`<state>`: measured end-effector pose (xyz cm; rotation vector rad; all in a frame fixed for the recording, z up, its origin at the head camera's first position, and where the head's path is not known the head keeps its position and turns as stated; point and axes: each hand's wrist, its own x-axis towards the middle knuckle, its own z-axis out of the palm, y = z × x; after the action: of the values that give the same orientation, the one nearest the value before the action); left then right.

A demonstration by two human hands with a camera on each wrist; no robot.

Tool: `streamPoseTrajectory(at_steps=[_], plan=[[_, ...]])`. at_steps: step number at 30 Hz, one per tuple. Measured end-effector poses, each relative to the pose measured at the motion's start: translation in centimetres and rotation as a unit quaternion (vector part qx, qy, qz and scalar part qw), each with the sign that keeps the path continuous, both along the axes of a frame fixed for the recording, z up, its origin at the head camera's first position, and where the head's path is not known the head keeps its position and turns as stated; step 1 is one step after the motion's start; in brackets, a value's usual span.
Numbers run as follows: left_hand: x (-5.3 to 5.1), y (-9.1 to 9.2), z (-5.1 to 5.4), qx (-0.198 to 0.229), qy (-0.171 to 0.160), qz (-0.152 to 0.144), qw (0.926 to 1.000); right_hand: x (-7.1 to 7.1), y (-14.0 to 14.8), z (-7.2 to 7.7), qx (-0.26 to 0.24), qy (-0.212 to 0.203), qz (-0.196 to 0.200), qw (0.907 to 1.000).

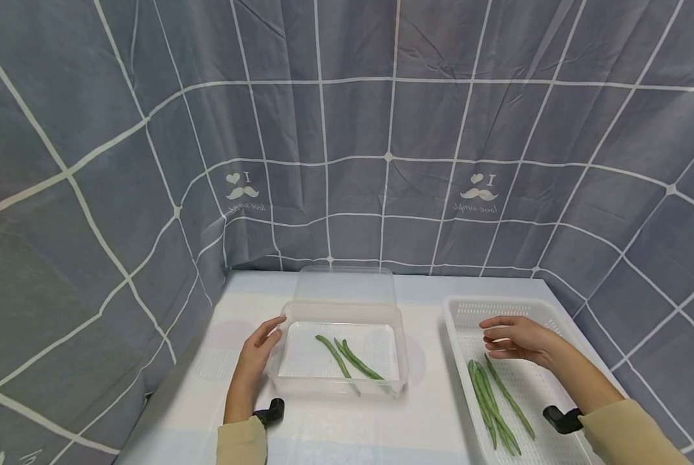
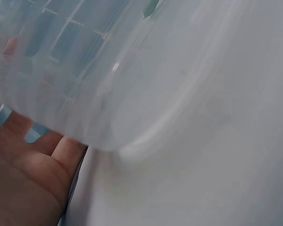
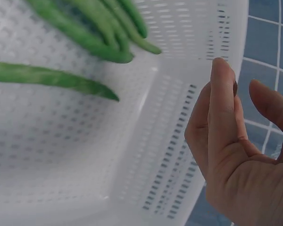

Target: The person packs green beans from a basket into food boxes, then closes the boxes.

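Note:
A clear plastic container [image 1: 338,386] stands on the table with three green beans [image 1: 358,361] on its bottom. My left hand [image 1: 256,352] is at its left side, fingers loosely extended against or very near the wall; the left wrist view shows the fingers [image 2: 61,150] beside the clear side. On the right is a white perforated basket [image 1: 457,349] holding several green beans [image 1: 489,407], one lying a little apart from the bunch. My right hand [image 1: 518,339] hovers over the basket, fingers loosely bent. In the right wrist view, nothing shows between its thumb and fingers [image 3: 221,113].
A clear panel, like a lid [image 1: 347,284], is behind the container. The white table [image 1: 428,413] has pale printed patches. Grey curtains [image 1: 353,123] with white grid lines enclose the back and both sides. Black wrist bands [image 1: 271,412] sit on both wrists.

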<state>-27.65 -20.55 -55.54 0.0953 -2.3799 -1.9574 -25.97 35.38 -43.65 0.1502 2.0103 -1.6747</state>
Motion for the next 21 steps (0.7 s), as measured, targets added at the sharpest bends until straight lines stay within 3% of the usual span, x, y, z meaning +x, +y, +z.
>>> streamPoseTrajectory(at_steps=[21], plan=[[0.0,0.0,0.0,0.005,0.003,0.003,1.0000,1.1,3.7,-3.8,0.018,-0.030,-0.019,0.9992]])
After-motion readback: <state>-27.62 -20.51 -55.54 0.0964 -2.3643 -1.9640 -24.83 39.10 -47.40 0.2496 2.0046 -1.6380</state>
